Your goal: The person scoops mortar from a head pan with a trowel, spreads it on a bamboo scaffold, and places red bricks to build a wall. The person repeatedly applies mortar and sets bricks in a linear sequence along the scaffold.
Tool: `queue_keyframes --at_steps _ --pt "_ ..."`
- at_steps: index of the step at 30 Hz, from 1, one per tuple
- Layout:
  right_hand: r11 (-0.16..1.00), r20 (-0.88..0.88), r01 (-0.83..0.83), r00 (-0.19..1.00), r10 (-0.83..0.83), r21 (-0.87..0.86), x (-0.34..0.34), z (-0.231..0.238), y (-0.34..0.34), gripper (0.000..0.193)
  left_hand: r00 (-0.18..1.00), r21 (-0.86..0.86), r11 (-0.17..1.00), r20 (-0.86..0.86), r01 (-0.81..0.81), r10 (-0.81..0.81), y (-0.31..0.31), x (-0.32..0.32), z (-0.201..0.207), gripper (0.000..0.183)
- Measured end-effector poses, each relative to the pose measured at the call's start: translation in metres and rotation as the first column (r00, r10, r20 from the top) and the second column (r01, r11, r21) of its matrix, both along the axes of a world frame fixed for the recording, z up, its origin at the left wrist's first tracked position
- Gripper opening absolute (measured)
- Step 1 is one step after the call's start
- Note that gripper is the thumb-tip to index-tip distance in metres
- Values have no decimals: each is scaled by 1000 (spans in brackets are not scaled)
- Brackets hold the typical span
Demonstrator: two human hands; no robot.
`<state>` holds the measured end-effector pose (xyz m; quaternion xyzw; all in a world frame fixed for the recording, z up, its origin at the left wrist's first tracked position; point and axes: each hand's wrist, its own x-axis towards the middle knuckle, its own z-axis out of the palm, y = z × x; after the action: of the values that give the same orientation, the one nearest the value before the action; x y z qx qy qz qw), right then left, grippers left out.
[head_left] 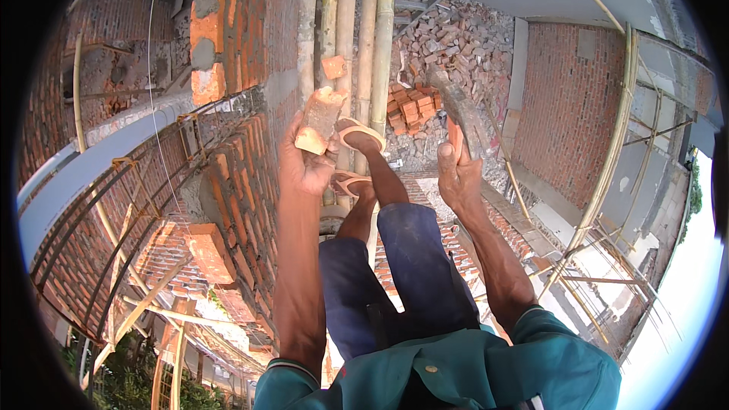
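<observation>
My left hand (304,163) is closed around a broken orange brick (322,115), whose ragged end points away from me. At the right, my right hand (460,176) grips what looks like a trowel (465,110), a long grey, mortar-stained blade with an orange part beside the thumb. The fingers hide how its handle joins the blade. My two hands are apart, and the brick and the trowel do not touch. Just beyond the held brick, a smaller brick piece (333,67) lies on the bamboo poles (348,15).
My sandalled feet (358,137) stand on the bamboo poles, high above the ground. Left of me rises a partly built brick wall (247,30) with mortar on it. Below lie stacked bricks (414,106) and rubble (463,34). Steel bars (76,228) curve at the left; bamboo scaffolding (607,175) stands right.
</observation>
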<state>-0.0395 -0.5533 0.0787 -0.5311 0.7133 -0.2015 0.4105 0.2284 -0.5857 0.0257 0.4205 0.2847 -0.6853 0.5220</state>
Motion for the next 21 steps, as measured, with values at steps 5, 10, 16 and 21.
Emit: queue_keyframes --at_steps 5,10,16,21 --pt "880 187 -294 905 381 -373 3 -5 -1 48 954 89 994 -286 -65 88 12 -3 1 40" --pt "988 28 -59 998 56 141 7 -14 -9 45 751 126 978 -626 -168 210 27 -13 7 38" --pt "834 342 -105 879 333 -542 -7 1 31 36 491 377 896 -750 -234 444 45 -21 22 35" --pt "937 -79 -338 935 345 89 -7 -3 9 25 466 428 880 -748 -205 472 51 -36 44 34"
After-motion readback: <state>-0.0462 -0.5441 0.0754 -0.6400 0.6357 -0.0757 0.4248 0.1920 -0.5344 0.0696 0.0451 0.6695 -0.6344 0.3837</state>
